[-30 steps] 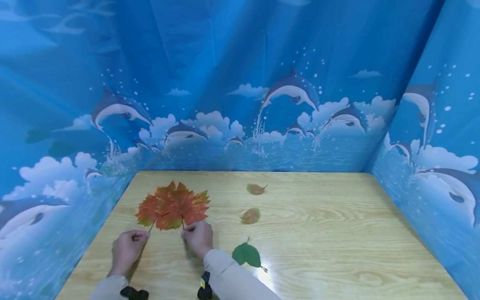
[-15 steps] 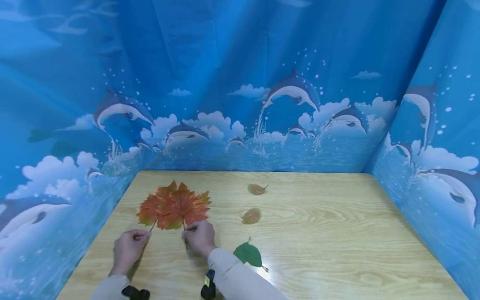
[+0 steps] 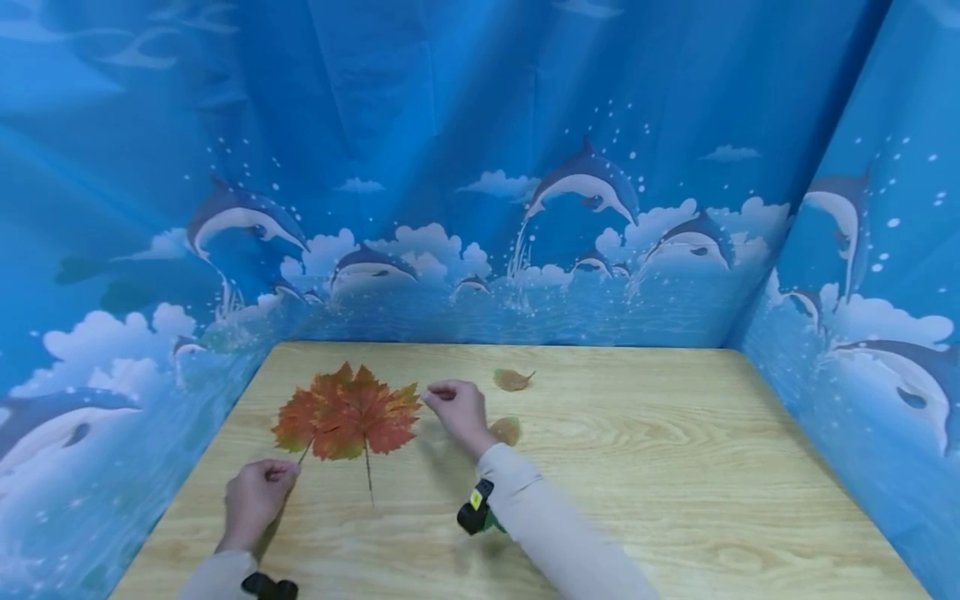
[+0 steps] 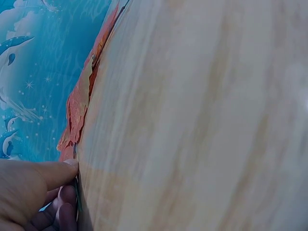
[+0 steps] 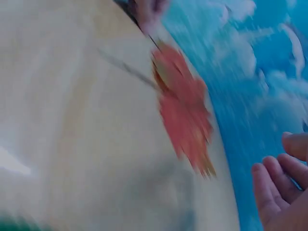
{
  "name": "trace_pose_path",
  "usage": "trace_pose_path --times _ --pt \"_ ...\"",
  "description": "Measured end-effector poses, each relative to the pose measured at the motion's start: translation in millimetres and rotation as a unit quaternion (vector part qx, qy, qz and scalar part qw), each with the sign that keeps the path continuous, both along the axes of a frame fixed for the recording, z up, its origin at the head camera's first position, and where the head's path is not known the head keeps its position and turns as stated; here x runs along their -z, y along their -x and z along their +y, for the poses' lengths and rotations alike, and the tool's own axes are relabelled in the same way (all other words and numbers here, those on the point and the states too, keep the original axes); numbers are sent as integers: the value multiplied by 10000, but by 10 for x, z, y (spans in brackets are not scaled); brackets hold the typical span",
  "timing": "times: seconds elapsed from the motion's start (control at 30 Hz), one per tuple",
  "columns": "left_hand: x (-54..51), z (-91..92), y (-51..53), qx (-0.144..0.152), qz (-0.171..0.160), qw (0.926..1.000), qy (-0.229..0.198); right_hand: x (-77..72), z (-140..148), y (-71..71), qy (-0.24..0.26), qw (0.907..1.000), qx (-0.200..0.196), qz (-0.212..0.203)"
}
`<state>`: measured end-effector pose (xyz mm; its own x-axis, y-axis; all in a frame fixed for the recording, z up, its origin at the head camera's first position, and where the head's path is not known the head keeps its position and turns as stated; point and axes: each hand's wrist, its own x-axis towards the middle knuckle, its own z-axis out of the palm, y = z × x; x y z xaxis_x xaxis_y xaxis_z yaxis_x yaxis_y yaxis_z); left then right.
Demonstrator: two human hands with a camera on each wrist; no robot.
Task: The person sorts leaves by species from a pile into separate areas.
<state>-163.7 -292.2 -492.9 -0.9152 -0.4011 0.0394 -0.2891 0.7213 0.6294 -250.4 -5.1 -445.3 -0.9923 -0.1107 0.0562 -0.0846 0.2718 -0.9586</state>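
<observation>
Orange-red lobed leaves (image 3: 348,412) lie overlapping on the left part of the table, their stems toward the person. Thumb and fingers of the left hand (image 3: 255,500) pinch the left stem; the left wrist view shows this hand (image 4: 41,192) at the stem beside the leaves (image 4: 79,106). The right hand (image 3: 459,410) hovers just right of the leaves, fingers bent loosely, holding nothing. In the right wrist view a gap separates thumb and fingers of this hand (image 5: 284,185), away from the blurred leaves (image 5: 185,106). The right-hand leaf's stem (image 3: 369,475) lies free.
A small brownish leaf (image 3: 513,379) lies toward the back of the table (image 3: 675,467). Another (image 3: 506,430) is partly behind the right wrist. Green leaf (image 3: 491,522) is mostly hidden by the right arm and wrist camera. A blue dolphin-print curtain (image 3: 480,167) stands behind.
The right hand has let go of the right stem and moved up and to the right, its arm now covering most of the green leaf. The left hand still pinches its stem.
</observation>
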Motion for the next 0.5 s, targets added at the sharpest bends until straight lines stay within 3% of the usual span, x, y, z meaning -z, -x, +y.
trace_pose_path --times 0.13,0.33,0.5 --pt "-4 -3 -4 34 23 10000 -26 -26 354 226 74 9965 770 303" --pt "-15 -1 -9 73 56 10000 -24 34 840 463 101 9779 2049 396" --pt "-30 11 -8 -9 -86 9999 -56 155 1112 545 68 9661 2570 218"
